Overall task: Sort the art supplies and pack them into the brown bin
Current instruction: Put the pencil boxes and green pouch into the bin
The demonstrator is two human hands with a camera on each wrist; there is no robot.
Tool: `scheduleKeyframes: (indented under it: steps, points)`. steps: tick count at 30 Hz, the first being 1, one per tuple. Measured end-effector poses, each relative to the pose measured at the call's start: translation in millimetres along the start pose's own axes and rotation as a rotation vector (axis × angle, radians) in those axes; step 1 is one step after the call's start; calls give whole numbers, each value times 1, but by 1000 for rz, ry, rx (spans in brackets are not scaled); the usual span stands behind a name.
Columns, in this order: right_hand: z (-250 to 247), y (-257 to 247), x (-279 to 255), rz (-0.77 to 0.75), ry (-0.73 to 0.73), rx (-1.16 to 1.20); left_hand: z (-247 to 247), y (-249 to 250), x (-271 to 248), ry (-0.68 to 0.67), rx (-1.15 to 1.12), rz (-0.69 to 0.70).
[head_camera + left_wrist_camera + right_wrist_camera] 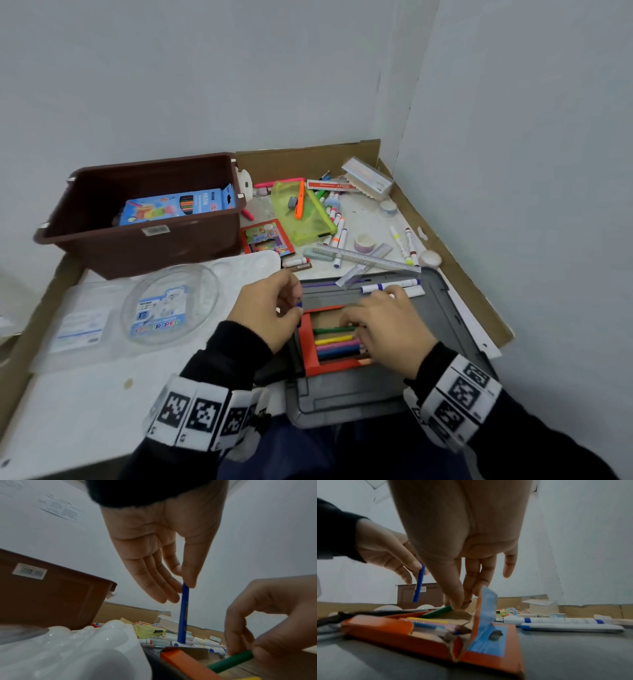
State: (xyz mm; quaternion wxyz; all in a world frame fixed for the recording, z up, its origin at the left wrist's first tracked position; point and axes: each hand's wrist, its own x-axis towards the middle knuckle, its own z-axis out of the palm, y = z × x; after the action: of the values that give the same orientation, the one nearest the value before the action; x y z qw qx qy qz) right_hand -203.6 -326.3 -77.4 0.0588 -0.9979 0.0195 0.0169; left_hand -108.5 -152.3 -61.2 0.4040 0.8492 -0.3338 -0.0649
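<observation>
A white table (85,404) stands in a corner of pale grey walls (239,68), with flattened cardboard (301,157) lining its back and right edges. The brown bin (144,246) sits at the back left, a blue pencil box (178,205) inside it. In front of the bin lie a clear plastic dish (171,301) and a white palette (253,262). Loose markers (400,245), a ruler (370,257) and a yellow-green pouch (305,216) are scattered across the back right. Near the person a grey lid (442,308) carries an open orange box (399,637) of coloured pencils. The left hand (159,545) pinches a blue pencil (183,612) between thumb and forefinger, hanging it upright above the box. The right hand (464,534) pinches a green pencil (437,612) at the box's far side, its other fingers straight.
</observation>
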Motion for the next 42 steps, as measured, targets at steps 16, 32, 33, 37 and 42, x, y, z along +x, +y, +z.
scheduleKeyframes:
  steps: [16, 32, 33, 37, 42]
  points:
    - [10, -2, -9, -2, -3, 36, 23, 14, 21, -155, 63, 49]
    - [16, 19, -36, 96, 139, 187, 48, 22, 47, -490, 335, -16]
    - [16, 19, -36, 90, 135, 192, 48, 23, 46, -497, 342, -25]
    - [17, 20, -34, 82, 116, 216, 45, 19, 40, -509, 380, -11]
    - [18, 21, -30, 58, 98, 183, 33, 12, 30, -453, 522, -8]
